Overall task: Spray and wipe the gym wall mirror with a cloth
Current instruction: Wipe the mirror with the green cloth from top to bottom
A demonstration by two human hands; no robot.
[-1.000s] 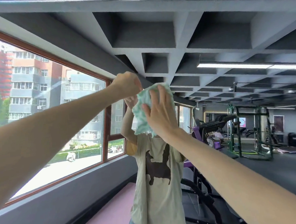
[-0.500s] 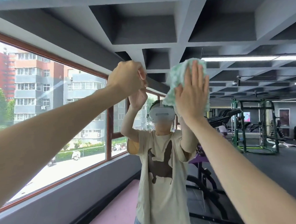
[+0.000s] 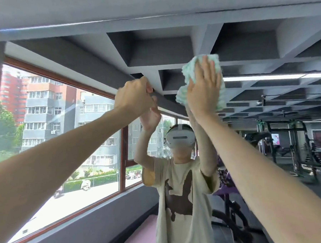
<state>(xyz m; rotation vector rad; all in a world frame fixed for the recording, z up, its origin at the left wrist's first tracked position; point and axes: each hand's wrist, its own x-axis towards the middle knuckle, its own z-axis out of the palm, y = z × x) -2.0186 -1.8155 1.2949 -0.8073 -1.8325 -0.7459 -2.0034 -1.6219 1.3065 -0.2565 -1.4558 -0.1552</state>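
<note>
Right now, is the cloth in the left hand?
No: the right hand presses the cloth flat against the mirror, while the left hand is curled beside it, apart from the cloth.

Daylight: pours in through the window (image 3: 64, 145) on the left, and the street outside is nearly blown out white.
Lamp: one strip light (image 3: 265, 77) burns hard white, upper right.
Shadows: the ceiling (image 3: 159, 50) coffers sit dark grey, and the far gym (image 3: 287, 151) is dim and murky.
Hands: left hand (image 3: 134, 96) and right hand (image 3: 202, 89) are evenly lit, with no hard shadow.
Glare: a pale streak crosses the buildings in the window.
Focus: soft all over and smeary; the gym gear is fuzzy.
Distortion: wide-angle bend, with the beams and window frame bowing toward the edges.
</note>
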